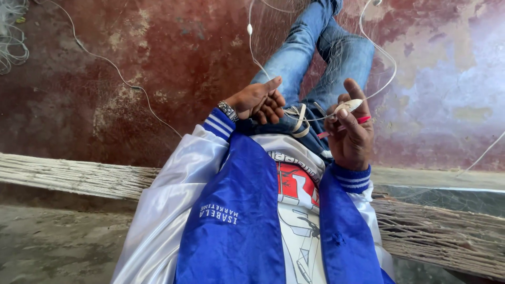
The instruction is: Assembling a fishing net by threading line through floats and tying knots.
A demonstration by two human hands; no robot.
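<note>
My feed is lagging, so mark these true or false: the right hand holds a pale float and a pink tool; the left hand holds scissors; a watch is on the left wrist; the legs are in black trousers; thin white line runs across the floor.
1. The right hand holds a pale float and a pink tool: true.
2. The left hand holds scissors: false; no scissors show, it rests curled at the lap.
3. A watch is on the left wrist: true.
4. The legs are in black trousers: false; they wear blue jeans.
5. Thin white line runs across the floor: true.
</note>
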